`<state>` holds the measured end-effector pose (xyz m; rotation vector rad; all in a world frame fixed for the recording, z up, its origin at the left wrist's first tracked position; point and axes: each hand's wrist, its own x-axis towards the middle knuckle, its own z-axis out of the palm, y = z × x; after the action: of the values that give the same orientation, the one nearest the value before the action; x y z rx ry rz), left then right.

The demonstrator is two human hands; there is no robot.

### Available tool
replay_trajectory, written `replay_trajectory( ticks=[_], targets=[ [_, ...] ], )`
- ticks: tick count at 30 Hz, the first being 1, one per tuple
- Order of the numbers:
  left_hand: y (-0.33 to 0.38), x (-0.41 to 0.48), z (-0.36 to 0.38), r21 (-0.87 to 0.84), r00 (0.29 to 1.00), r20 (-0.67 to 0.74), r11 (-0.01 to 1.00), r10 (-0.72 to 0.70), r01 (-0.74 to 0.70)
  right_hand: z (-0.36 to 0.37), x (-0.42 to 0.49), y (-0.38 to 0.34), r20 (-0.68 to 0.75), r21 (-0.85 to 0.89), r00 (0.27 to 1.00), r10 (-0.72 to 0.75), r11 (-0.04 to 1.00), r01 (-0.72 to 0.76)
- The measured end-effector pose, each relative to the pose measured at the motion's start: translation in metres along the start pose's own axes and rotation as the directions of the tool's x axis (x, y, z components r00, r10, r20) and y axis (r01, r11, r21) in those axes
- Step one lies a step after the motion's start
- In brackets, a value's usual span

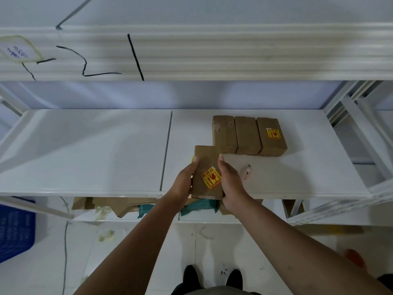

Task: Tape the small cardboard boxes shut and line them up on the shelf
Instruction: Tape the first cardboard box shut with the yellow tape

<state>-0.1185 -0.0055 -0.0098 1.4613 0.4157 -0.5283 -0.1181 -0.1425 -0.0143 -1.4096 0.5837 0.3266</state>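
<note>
I see my left hand [184, 182] and right hand [231, 184] gripping a small brown cardboard box with a yellow sticker [207, 167] by its two sides, at the front edge of the white shelf [102, 152]. Three more brown cardboard boxes [247, 135] stand side by side just behind it, and a small pink object [246, 172] lies beside my right hand.
</note>
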Motion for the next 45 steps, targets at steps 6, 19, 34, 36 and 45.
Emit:
replay_trajectory(
  ticks=[6,19,34,36,45],
  targets=[
    [0.013,0.019,-0.056,-0.095,0.983,-0.140,0.987,0.119,-0.133,-0.010,0.021,-0.008,0.030,-0.094,0.999,-0.035,0.995,0.037],
    [-0.009,0.047,-0.092,0.020,0.956,-0.292,0.999,0.030,-0.026,-0.015,0.063,0.011,0.339,-0.847,0.877,-0.340,0.295,0.442],
    [-0.014,0.070,-0.034,0.584,0.944,-0.289,0.810,0.161,0.041,-0.044,0.045,-0.017,0.216,-0.745,0.792,-0.571,0.428,0.511],
    [-0.011,0.064,-0.027,0.589,0.902,-0.314,0.806,0.296,-0.059,-0.050,0.042,-0.026,0.201,-0.752,0.793,-0.575,0.429,0.501],
    [0.034,0.034,-0.003,0.333,0.898,-0.056,0.857,0.435,-0.394,-0.051,0.033,-0.037,0.212,-0.766,0.764,-0.610,0.381,0.517]
  ],
)
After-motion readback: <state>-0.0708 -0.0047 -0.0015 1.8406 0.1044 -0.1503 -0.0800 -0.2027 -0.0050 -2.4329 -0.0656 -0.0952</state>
